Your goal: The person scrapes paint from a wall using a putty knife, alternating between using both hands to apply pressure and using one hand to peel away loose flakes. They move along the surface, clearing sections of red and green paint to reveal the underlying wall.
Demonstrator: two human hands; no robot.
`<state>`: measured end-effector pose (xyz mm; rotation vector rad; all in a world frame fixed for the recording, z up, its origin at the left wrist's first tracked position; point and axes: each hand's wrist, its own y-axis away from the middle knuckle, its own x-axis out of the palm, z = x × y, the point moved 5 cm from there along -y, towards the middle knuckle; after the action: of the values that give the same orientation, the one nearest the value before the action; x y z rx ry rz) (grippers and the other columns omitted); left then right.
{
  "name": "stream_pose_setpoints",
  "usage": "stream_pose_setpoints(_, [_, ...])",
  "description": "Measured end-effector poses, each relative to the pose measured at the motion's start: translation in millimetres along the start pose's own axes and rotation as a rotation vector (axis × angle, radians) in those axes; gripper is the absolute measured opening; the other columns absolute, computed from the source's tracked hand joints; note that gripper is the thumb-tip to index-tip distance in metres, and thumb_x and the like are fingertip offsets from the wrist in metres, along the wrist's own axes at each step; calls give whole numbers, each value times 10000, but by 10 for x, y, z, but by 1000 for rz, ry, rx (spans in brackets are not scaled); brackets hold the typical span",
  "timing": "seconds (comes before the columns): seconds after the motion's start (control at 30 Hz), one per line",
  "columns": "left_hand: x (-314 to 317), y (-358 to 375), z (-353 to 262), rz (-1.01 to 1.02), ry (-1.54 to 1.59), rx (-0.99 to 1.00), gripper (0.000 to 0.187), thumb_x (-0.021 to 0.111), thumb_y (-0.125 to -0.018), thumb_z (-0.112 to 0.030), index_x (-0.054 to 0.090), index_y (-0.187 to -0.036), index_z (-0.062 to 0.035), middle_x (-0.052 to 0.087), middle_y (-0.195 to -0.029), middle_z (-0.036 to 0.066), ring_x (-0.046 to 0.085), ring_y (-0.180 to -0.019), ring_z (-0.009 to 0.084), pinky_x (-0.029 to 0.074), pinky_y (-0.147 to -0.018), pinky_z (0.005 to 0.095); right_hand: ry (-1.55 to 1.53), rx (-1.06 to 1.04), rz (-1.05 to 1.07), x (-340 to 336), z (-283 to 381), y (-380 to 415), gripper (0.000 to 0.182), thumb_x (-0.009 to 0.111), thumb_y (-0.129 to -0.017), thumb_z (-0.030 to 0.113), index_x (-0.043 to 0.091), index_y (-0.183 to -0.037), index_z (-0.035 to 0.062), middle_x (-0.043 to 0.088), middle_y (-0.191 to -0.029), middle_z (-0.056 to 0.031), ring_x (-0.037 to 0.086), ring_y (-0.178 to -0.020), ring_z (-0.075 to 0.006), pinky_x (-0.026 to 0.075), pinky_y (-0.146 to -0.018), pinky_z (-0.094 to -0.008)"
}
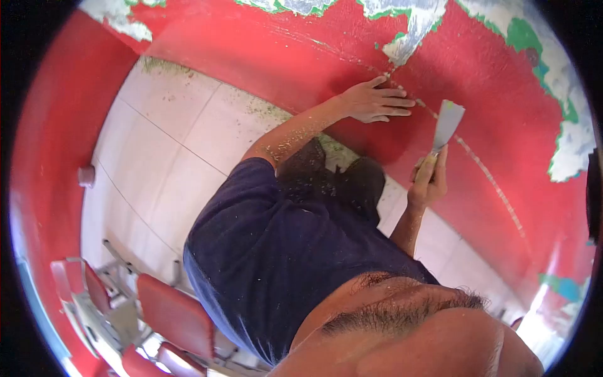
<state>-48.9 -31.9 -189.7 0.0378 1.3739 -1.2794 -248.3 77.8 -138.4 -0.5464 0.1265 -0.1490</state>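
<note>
My left hand [377, 100] lies flat with fingers spread against the red painted wall [301, 56], just left of a scraped line in the paint. My right hand [428, 181] grips the handle of a metal scraper [448, 124], whose wide blade points up and rests against the wall to the right of my left hand. Paint flakes stick to my left forearm [295, 135] and lie on my dark trousers [333, 176].
Peeled patches of white and green [565, 125] show on the wall above and at the right. The white tiled floor [163, 151] carries paint debris along the wall's foot. Red chairs [176, 314] with metal frames stand at the lower left.
</note>
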Motion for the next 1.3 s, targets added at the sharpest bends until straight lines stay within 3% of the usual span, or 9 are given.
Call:
stream_pose_setpoints(0.03, [76, -33, 40, -60, -35, 77, 541, 615, -853, -420, 474, -1365, -317, 409, -1466, -36, 459, -1273, 199, 304, -1024, 548, 43, -63, 95, -53, 69, -125, 427, 477, -954, 51, 431, -1360, -73, 518, -662, -21, 435, -511, -55, 361, -448, -197])
stream_pose_setpoints(0.23, [-417, -332, -106, -668, 197, -502, 424, 540, -921, -398, 552, -1226, -103, 579, -1279, 91, 575, -1113, 266, 431, -950, 449, 286, -380, 490, -63, 264, -875, 457, 475, -914, 5, 437, -1364, -68, 543, -721, -22, 481, -592, -68, 408, -529, -213])
stream_pose_setpoints(0.33, [-240, -559, -296, -931, 1385, -757, 486, 429, -986, -424, 545, -1182, 5, 635, -1127, 162, 637, -982, 288, 485, -901, 411, 283, -246, 681, 153, 380, -1071, 487, 470, -904, -1, 415, -1385, -54, 544, -771, -24, 481, -644, -78, 419, -586, -225])
stream_pose_setpoints(0.43, [-340, -889, -325, -1125, 1898, -1158, 540, 344, -1009, -449, 557, -1105, 37, 648, -1004, 178, 663, -850, 261, 534, -797, 382, 351, -175, 807, 236, 378, -1119, 484, 473, -894, -8, 429, -1374, -53, 544, -788, -42, 483, -651, -100, 422, -600, -232])
stream_pose_setpoints(0.6, [-379, -984, -245, -1331, 2204, -1162, 409, 369, -1011, -416, 513, -1046, -35, 573, -785, 80, 589, -669, 221, 513, -650, 380, 382, -317, 935, 239, 441, -1166, 522, 534, -844, 17, 461, -1361, -1, 615, -871, -199, 629, -744, -328, 500, -677, -361])
stream_pose_setpoints(0.67, [-510, -1041, -150, -1348, 2233, -1310, 370, 375, -1012, -419, 488, -1001, -67, 451, -691, 6, 432, -543, 139, 434, -550, 303, 334, -461, 838, 350, 440, -1125, 497, 545, -840, 25, 493, -1334, 2, 616, -865, -195, 629, -748, -347, 504, -677, -376])
stream_pose_setpoints(0.87, [-729, -1004, -78, -1196, 2290, -1373, 346, 390, -1014, -411, 482, -949, -85, 436, -682, -23, 348, -519, 64, 350, -496, 239, 398, -587, 384, 547, 671, -830, 324, 581, -825, 49, 651, -1139, 10, 637, -790, -169, 630, -660, -322, 503, -601, -369])
stream_pose_setpoints(1.2, [-454, -828, 161, -1154, 2313, -1239, 418, 396, -1005, -442, 485, -899, -47, 423, -652, -10, 340, -491, 71, 375, -466, 262, 576, -541, 360, 765, 730, -745, 345, 592, -800, 78, 667, -1137, 95, 590, -662, -163, 594, -573, -332, 474, -526, -390])
stream_pose_setpoints(1.3, [-455, -868, -138, -975, 2407, -1350, 378, 409, -1009, -382, 493, -867, -42, 434, -649, -7, 343, -483, 67, 363, -455, 246, 578, -491, 272, 651, 702, -569, 358, 595, -781, 74, 667, -1130, 105, 578, -653, -161, 584, -580, -340, 466, -526, -403])
